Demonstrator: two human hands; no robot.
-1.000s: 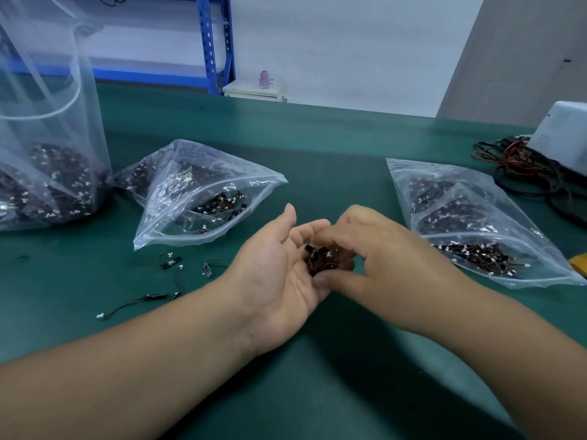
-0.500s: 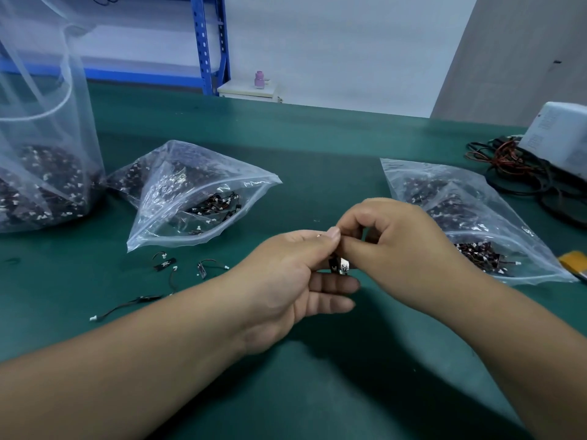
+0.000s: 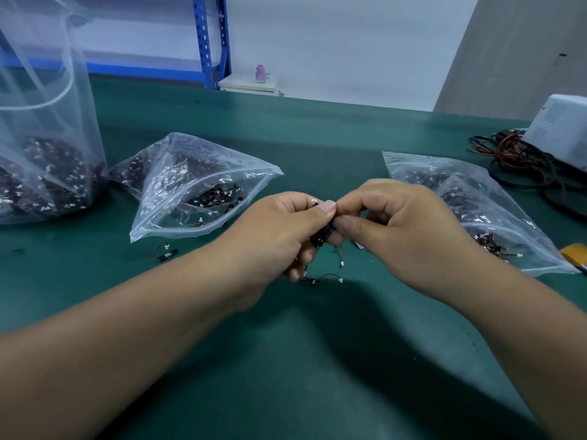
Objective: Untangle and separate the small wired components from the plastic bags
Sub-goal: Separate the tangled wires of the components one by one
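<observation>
Between the left hand (image 3: 279,230) and right hand (image 3: 403,230), which meet fingertip to fingertip, both pinch a small clump of wired components (image 3: 320,238). A second ago it lay in the cupped left palm. One component (image 3: 320,278) now lies on the green mat (image 3: 317,147) just below the hands, evidently freed. The left-side bag (image 3: 197,188) and right-side bag (image 3: 476,211) remain loaded, so much work remains.

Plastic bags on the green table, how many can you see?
3: the tall bag stands at the far left, the middle bag lies left of centre, and the right bag lies on the right. Others may hide behind them.
</observation>
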